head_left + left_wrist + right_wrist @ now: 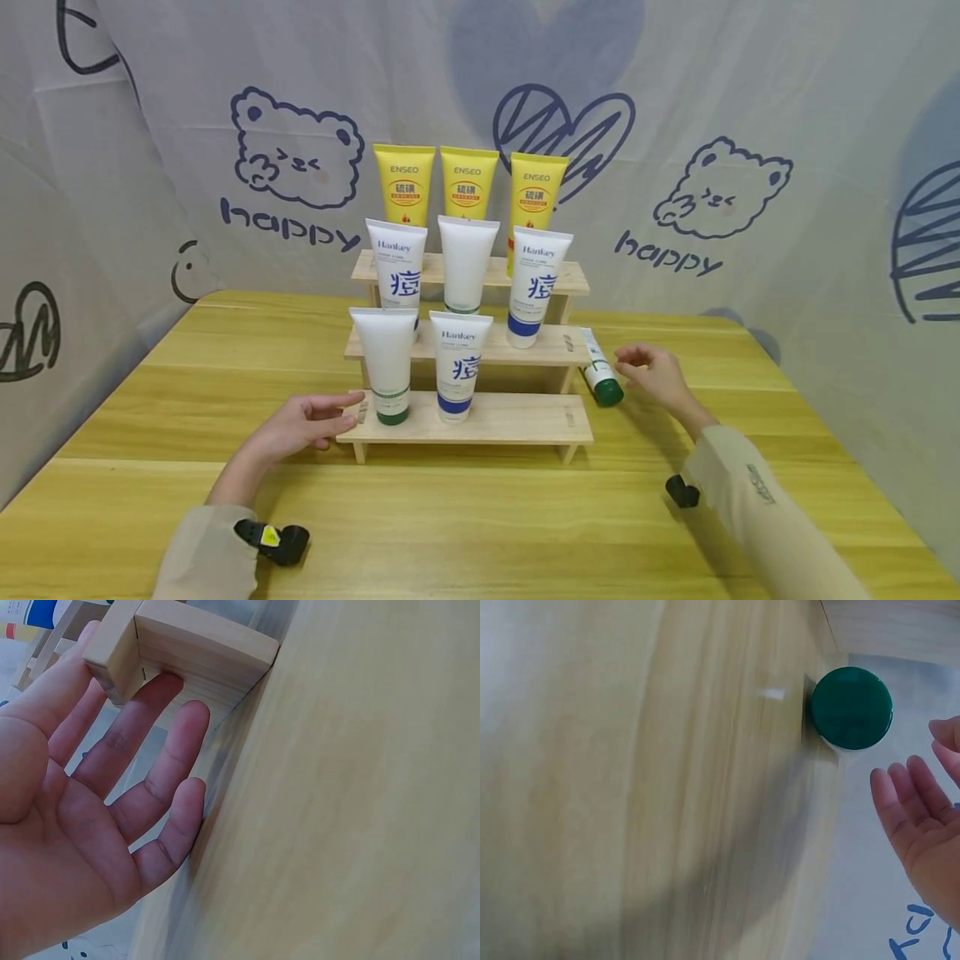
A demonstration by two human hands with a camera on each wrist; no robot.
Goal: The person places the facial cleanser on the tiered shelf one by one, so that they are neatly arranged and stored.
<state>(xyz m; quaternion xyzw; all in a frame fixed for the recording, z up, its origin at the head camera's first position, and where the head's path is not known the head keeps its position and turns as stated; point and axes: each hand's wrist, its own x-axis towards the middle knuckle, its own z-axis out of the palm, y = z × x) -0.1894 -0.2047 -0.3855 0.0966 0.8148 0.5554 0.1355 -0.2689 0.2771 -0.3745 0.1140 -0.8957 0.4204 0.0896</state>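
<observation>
My left hand (303, 427) holds the left end of the lowest step of a wooden display stand (517, 421). In the left wrist view, the thumb lies along the step's edge while fingertips (171, 681) reach its underside. Beyond the stand's right side, a white tube with a green cap (602, 375) lies on the table. Just right of that tube hovers my right hand (654, 375), its fingers loosely bent and nothing held. The right wrist view shows the green cap (852, 709) end-on, apart from the fingertips (880, 780).
On the lowest step stand a green-capped white tube (386, 358) and a blue-capped one (459, 367). Three white tubes, including one at the right (536, 283), occupy the middle step. Three yellow tubes (405, 183) stand on top. A patterned cloth (435, 67) hangs behind the table (480, 525).
</observation>
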